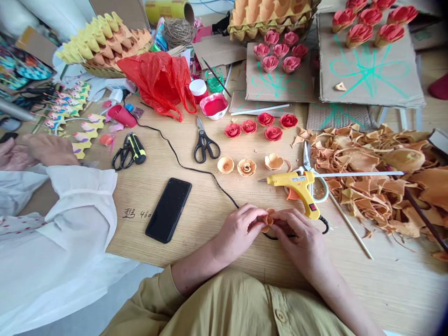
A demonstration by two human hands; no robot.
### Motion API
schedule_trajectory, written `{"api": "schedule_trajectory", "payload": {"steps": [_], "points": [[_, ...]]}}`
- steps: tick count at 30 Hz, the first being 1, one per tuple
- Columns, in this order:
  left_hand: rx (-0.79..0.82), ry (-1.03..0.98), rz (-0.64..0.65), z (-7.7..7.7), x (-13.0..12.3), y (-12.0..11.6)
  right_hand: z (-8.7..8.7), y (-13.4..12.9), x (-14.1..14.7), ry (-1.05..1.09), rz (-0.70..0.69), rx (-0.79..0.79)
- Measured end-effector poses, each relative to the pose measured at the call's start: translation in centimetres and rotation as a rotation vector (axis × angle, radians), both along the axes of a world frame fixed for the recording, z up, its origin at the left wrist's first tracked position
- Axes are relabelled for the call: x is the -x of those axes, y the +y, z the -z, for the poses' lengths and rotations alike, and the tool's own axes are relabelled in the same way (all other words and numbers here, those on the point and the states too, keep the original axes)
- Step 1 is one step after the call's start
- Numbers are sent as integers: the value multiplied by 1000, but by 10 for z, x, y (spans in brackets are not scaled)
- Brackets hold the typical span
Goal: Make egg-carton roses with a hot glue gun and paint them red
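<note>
Between my fingertips is a small orange flower (268, 220), cupped and petalled, seen edge-on. My left hand (236, 233) pinches its left side, and my right hand (301, 235) pinches the right side. Just beyond my right hand lies a yellow glue gun (296, 184) with a long white glue stick in its back, its nozzle pointing left. Three unpainted flowers sit past my hands: a plain cup (225, 164), one with a rolled centre (247, 167) and an open one (274, 161). White-handled scissors (320, 189) lie partly under the glue gun.
Red-painted roses (273, 133) stand farther back. A black phone (168, 210) and black scissors (206, 143) lie left of centre. Orange carton scraps (378, 182) are heaped at right. The gun's black cord (182, 163) crosses the table. A co-worker's hands (49, 149) are at far left.
</note>
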State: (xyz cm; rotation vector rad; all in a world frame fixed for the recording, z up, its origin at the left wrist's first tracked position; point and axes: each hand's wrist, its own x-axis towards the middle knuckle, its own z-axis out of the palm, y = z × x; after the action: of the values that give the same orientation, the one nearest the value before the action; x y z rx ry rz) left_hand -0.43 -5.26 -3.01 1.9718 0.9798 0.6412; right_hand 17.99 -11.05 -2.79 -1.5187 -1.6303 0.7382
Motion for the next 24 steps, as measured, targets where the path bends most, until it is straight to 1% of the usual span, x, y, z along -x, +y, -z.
{"api": "schedule_trajectory", "payload": {"steps": [6, 14, 19, 24], "points": [[18, 3, -16, 1, -1, 0, 0, 0, 0, 4, -8, -6], [-7, 10, -53, 8, -5, -3, 1, -1, 1, 1, -5, -20], [-17, 5, -78, 6, -6, -4, 2, -1, -1, 35, 0, -4], [-21, 23, -74, 5, -5, -4, 2, -1, -2, 34, -12, 10]]}}
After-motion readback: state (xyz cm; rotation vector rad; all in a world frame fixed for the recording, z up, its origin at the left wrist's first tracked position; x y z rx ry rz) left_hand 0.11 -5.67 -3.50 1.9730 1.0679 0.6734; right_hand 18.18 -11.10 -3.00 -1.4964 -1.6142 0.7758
